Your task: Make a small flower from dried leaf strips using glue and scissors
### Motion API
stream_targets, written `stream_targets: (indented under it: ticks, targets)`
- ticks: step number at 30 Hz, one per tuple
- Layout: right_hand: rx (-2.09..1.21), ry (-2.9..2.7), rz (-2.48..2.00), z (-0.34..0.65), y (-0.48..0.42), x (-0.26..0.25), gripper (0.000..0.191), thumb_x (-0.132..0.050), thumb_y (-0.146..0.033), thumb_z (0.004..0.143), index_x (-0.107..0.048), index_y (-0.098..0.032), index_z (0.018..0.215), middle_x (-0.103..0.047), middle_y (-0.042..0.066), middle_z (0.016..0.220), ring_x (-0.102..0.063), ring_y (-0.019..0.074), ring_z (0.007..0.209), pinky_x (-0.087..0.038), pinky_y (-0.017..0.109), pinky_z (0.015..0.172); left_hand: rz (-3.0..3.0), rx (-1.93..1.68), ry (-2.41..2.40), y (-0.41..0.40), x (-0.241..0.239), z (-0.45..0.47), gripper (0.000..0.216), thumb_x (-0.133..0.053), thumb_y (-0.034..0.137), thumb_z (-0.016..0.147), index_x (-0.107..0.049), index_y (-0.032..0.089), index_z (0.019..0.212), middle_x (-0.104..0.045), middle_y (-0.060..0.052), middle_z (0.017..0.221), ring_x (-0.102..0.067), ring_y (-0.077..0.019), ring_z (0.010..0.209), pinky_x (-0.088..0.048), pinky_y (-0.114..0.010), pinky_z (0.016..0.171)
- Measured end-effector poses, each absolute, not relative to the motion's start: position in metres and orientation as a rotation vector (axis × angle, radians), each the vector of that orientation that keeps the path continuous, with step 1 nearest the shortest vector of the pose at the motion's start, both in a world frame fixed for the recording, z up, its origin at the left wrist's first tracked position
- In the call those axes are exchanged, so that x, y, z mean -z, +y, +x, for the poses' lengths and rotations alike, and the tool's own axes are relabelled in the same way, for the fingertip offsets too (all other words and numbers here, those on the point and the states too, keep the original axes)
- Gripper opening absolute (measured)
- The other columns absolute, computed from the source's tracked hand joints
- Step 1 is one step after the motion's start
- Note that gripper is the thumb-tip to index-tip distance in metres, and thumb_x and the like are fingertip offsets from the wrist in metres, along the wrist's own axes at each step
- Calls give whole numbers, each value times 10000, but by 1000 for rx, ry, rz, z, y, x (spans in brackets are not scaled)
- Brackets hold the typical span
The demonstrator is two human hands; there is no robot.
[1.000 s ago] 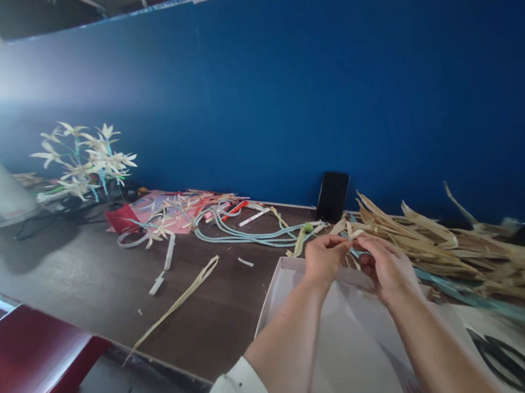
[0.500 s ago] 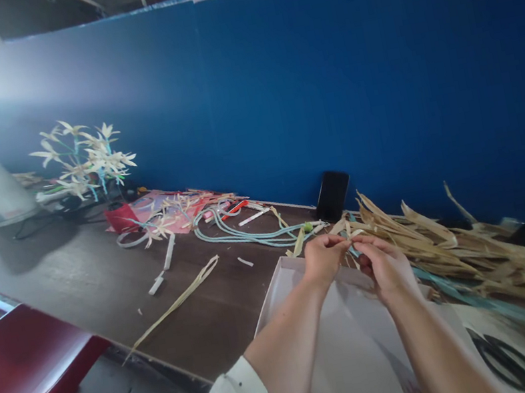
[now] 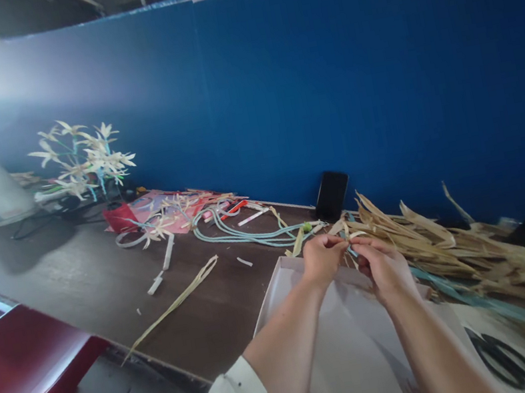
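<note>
My left hand (image 3: 323,258) and my right hand (image 3: 382,265) meet above the far edge of a white shallow box (image 3: 320,349). Both hands pinch a small piece made of pale dried leaf strips (image 3: 349,233) with a bit of light blue in it. The fingers of both are closed round it, fingertips nearly touching. Just behind the hands lies a heap of dried straw-coloured leaves (image 3: 444,246) on the dark wooden table (image 3: 79,283).
Black scissors (image 3: 507,356) lie at the right on white paper. A black phone (image 3: 332,196) leans on the blue wall. Light blue cords (image 3: 243,230), loose leaf strips (image 3: 179,299), pink paper and a bunch of pale leaf flowers (image 3: 83,160) lie to the left. A red chair (image 3: 19,375) stands at lower left.
My right hand has shifted slightly toward the left hand while both keep working the small leaf piece; otherwise the scene is the same.
</note>
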State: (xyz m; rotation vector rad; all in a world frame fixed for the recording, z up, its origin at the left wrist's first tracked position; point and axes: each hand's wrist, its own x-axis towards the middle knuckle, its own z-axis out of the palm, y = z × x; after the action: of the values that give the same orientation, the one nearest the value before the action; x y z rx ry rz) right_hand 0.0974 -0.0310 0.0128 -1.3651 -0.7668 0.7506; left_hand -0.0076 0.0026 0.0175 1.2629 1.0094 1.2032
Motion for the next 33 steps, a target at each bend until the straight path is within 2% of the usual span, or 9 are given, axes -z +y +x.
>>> stream_targets:
  ticks: [11, 19, 28, 33]
  targets:
    - [-771, -662, -1344, 96, -30, -16, 398, -717, -276, 527, -692, -195, 916, -512, -50, 483, -398, 72, 411, -305, 180, 371, 1107, -1257, 954, 4, -17, -7, 133, -669, 237, 629, -670, 127, 704, -586, 0, 609, -502, -89, 563, -406, -224, 591]
    - [-799, -565, -1286, 98, -27, -13, 317, -687, -220, 516, -687, -186, 831, -600, -10, 605, -400, 66, 431, -295, 165, 356, 999, -1295, 828, 8, -8, -3, 246, -706, 318, 601, -678, 126, 753, -586, -1, 622, -498, -82, 559, -400, -217, 572]
    - [-792, -793, -1216, 94, -31, -13, 314, -688, -296, 592, -684, -169, 879, -501, -46, 504, -381, 63, 439, -287, 173, 396, 1004, -1295, 819, 2, -18, -6, 237, -710, 293, 581, -676, 107, 724, -594, -14, 615, -505, -85, 565, -406, -220, 575]
    - [-742, -837, -1220, 90, -33, -17, 349, -714, -351, 600, -675, -159, 890, -506, -38, 529, -373, 67, 444, -277, 185, 400, 1005, -1263, 836, 2, -19, -5, 244, -716, 310, 572, -676, 112, 709, -593, -11, 611, -499, -81, 551, -389, -217, 564]
